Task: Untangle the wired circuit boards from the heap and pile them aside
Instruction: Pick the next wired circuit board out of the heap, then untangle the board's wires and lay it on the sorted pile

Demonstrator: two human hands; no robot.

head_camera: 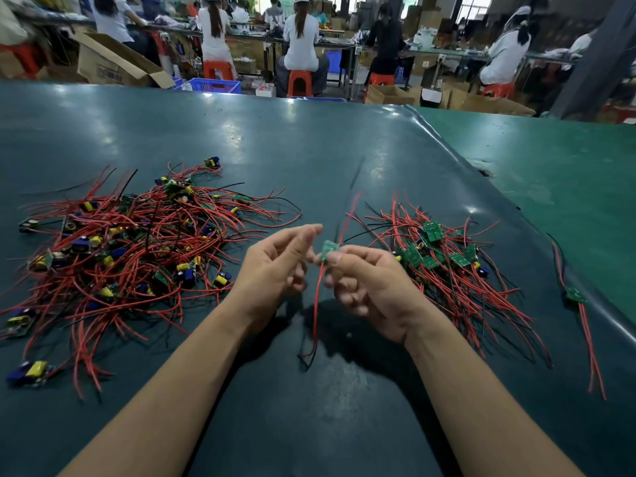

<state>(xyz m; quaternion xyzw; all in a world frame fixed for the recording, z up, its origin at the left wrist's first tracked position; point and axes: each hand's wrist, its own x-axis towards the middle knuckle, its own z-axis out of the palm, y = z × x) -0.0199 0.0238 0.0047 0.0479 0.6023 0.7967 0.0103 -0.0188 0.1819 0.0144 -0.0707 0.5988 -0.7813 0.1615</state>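
Green circuit board [329,250] pinched by right hand [370,287]; left hand [275,270] loosely open alongside.

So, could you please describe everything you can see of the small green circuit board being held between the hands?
The small green circuit board is a little rectangular board, blurred, showing its flat green face. It is held in the air above the dark green table mat, between the two piles. The right hand pinches it with thumb and forefinger; the left hand has fingers at its left edge, though contact is unclear. Thin red wires hang from it to the mat, and another runs upward.
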